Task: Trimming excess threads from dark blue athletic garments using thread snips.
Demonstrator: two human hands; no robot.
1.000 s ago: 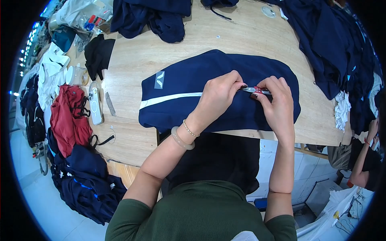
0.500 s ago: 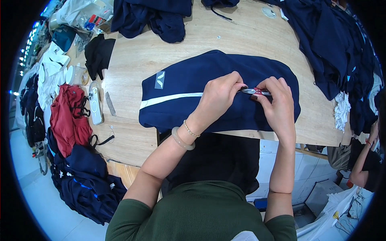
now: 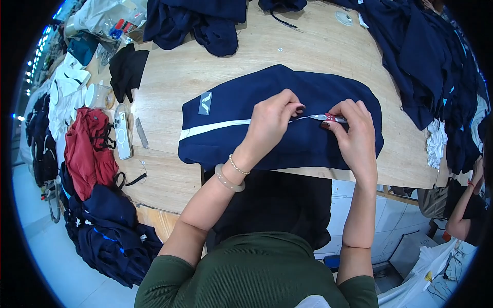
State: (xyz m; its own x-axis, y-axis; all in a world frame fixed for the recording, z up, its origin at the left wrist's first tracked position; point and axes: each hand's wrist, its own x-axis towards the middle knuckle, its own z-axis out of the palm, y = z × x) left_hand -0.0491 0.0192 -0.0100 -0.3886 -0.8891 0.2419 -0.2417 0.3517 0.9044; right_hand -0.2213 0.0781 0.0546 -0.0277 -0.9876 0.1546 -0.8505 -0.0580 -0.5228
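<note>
**Soft Handling, Close Work**

A navy fabric garment lies at twelve o'clock from us on the pale wooden desk, its white stripe running toward nine. Our right hand grips small silver-and-red metal snips; our left hand is pinched at the fingertips, on what we cannot tell. We judge the garment light, limp and easily nicked, best held by its three o'clock edge.

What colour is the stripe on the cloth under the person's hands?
White: the stripe runs along the navy cloth, best seen in the head view.
</note>
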